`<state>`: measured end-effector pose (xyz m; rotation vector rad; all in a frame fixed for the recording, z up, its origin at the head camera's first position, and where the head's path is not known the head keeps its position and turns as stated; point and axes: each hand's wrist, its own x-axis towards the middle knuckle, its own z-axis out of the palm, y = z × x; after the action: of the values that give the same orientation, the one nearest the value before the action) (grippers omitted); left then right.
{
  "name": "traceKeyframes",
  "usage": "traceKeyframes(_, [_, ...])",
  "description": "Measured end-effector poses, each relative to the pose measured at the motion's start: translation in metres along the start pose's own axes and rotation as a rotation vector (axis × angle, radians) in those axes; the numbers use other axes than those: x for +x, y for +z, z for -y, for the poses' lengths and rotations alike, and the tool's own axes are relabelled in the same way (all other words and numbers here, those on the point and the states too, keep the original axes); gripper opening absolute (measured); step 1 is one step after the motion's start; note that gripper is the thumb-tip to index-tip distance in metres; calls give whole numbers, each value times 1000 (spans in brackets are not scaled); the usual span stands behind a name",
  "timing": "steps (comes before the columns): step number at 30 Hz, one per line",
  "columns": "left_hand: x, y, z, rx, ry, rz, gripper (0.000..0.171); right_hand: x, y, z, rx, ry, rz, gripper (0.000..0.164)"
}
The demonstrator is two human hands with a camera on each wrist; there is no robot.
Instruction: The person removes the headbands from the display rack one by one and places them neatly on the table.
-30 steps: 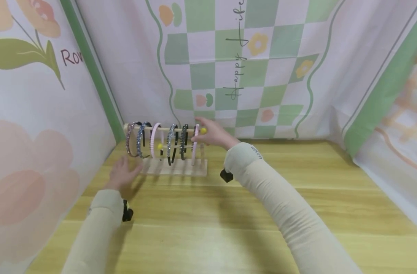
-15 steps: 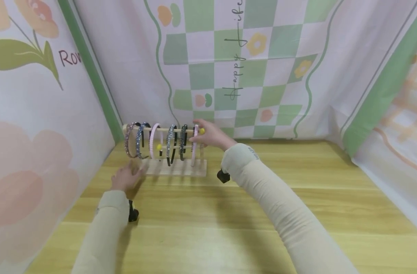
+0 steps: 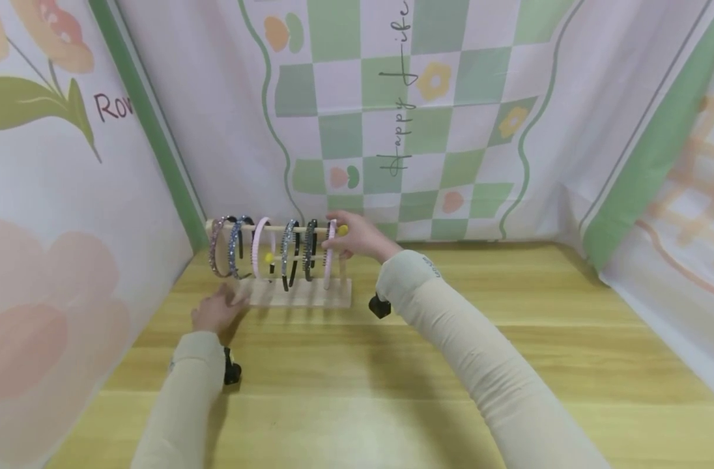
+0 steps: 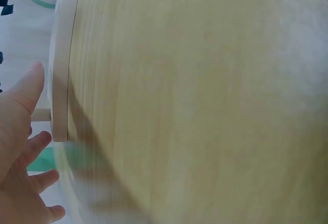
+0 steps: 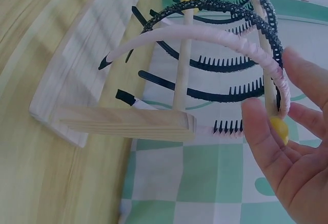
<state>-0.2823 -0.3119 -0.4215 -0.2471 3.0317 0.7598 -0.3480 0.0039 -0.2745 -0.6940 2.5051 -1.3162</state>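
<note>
A two-tier wooden headband stand [image 3: 310,299] sits at the back left of the table. Several headbands hang on its upper rod. At the rod's right end my right hand [image 3: 364,238] holds a pink headband [image 3: 328,260], thumb in front and index finger behind. The right wrist view shows the thumb and index finger [image 5: 297,67] either side of the pink band [image 5: 205,33] near the yellow rod tip [image 5: 279,127]. My left hand [image 3: 216,310] is at the base's left end. In the left wrist view its fingers [image 4: 43,181] are spread beside the base [image 4: 60,90]; contact is unclear.
A second pink headband [image 3: 256,254] and glittery blue [image 3: 234,251], silver [image 3: 285,254] and dark [image 3: 307,254] ones hang on the same rod. A yellow knob [image 3: 270,258] caps the lower rod. Printed curtains [image 3: 451,130] stand behind the wooden table [image 3: 480,352].
My left hand has moved in to the stand's left end. My right hand stays at the pink headband. The head view has tilted up slightly.
</note>
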Motion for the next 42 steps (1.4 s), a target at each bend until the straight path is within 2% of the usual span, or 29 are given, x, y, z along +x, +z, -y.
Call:
traceKeyframes(10, [3,3,2,-34,-11,-12,85,1,2,2,-1,15,-5,67])
traceKeyframes(22, [8,7,11,-5,-9,-3,88,0,0,1,23,30,2,62])
traceKeyframes(30, [9,6,13,-69,9,9,87,1,1,1,13,20,-2,57])
traceKeyframes(35, [12,6,18,-98,4,12,85,1,1,1,-18,20,-10,56])
traceKeyframes(42, [15,8,20,-87,-6,7,83,2,2,-1,-92,20,-23,53])
